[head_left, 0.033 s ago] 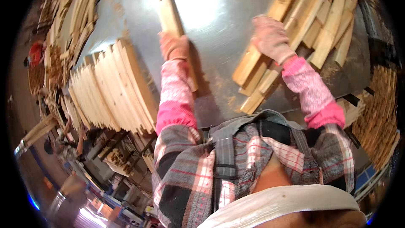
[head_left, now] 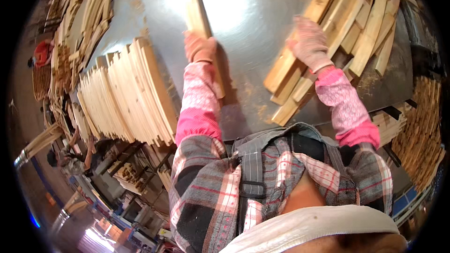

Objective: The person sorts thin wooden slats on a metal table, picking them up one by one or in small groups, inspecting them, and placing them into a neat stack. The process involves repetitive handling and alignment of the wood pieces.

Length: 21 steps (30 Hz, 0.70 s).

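Both my hands wear pinkish work gloves with pink patterned sleeves above them. My left hand (head_left: 200,48) is wrapped round a narrow wooden slat (head_left: 197,11), which points away from me over the metal tabletop (head_left: 248,51). On the right, my right hand (head_left: 311,44) lies closed over the outermost wooden plank (head_left: 282,72) of a loose pile (head_left: 370,37). Its fingertips curl over the plank's left side, and the hand covers the plank's middle. To the left of my left arm, a row of pale slats (head_left: 126,93) stands packed side by side.
Curved wooden strips (head_left: 86,18) are heaped at the far left. A stack of wood (head_left: 417,131) stands beyond the table's right edge. At the lower left, another person (head_left: 75,157) is near racks of wood, and a red-clothed figure (head_left: 43,52) appears farther off.
My left hand has shifted slightly right and away from me with the slat. My right hand has moved a little right along with its plank. The whole view has shifted slightly.
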{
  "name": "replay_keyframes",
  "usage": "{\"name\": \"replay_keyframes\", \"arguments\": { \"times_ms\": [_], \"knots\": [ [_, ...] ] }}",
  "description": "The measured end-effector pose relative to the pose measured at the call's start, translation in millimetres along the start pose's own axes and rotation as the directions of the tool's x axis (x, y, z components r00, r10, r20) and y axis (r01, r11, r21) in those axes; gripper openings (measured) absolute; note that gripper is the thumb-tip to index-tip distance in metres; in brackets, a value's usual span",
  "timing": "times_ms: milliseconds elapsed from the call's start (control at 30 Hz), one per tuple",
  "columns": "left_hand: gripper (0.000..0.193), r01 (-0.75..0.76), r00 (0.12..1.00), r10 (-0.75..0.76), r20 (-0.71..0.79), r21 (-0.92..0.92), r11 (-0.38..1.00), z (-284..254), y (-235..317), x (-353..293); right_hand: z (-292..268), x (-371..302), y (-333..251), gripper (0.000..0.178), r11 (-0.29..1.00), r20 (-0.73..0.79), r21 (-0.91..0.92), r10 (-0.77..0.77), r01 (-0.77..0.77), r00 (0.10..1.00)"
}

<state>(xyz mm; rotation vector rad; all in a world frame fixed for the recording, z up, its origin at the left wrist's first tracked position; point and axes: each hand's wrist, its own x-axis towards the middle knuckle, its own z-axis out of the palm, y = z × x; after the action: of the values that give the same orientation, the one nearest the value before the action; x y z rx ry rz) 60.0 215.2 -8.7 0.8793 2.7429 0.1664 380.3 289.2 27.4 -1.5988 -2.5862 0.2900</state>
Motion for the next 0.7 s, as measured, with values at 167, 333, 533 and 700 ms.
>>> {"name": "replay_keyframes", "arguments": {
  "times_ms": [167, 333, 533, 700],
  "knots": [
    [0.079, -0.137, 0.970, 0.170, 0.173, -0.188, 0.973, -22.1, -44.5, -22.7, -42.7, -24.3, -59.0, 0.102, 0.750, 0.338, 0.168, 0.566, -0.640, 0.752],
    [0.077, -0.151, 0.986, 0.163, 0.045, -0.205, 0.967, -32.3, -126.5, -30.8, 14.8, -19.2, -73.6, 0.104, 0.698, 0.227, -0.134, 0.712, -0.703, 0.664],
    [0.086, -0.306, 0.946, 0.323, -0.032, 0.243, 0.921, -67.1, -225.9, -48.4, -2.6, -76.8, -62.0, 0.072, 0.555, 0.148, 0.477, 0.714, -0.682, 0.684],
    [0.072, -0.426, 0.862, 0.489, -0.134, 0.332, 0.842, -72.1, -252.3, -51.3, -40.1, -116.3, -63.5, 0.050, -0.352, 0.354, 0.916, 0.476, -0.194, 0.805]
  ]
}}
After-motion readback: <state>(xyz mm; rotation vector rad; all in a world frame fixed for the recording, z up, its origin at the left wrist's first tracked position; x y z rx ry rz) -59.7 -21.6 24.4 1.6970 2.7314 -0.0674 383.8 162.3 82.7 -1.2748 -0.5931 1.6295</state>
